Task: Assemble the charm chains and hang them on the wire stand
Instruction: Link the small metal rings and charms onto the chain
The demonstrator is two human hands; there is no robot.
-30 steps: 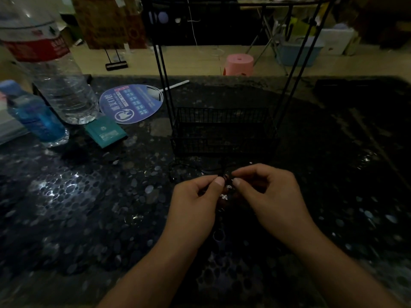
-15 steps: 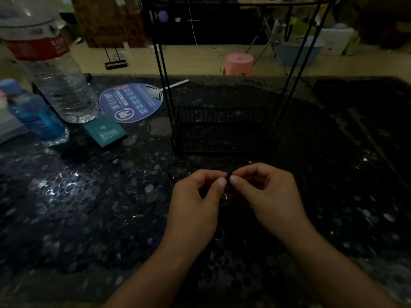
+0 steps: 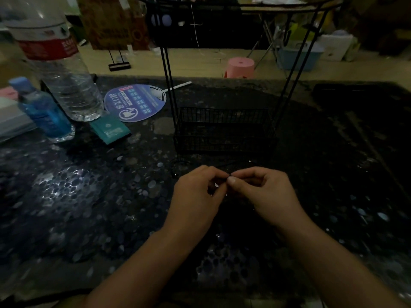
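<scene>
Left hand (image 3: 195,196) and right hand (image 3: 264,194) meeting fingertip to fingertip, each pinching a small charm chain (image 3: 216,185) between thumb and forefinger, probably to link two tiny parts. Chain mostly hidden at the pinch, only a glint below it. Just beyond the grip, the wire stand (image 3: 222,130) on the table (image 3: 89,196), within easy reach for hanging.
</scene>
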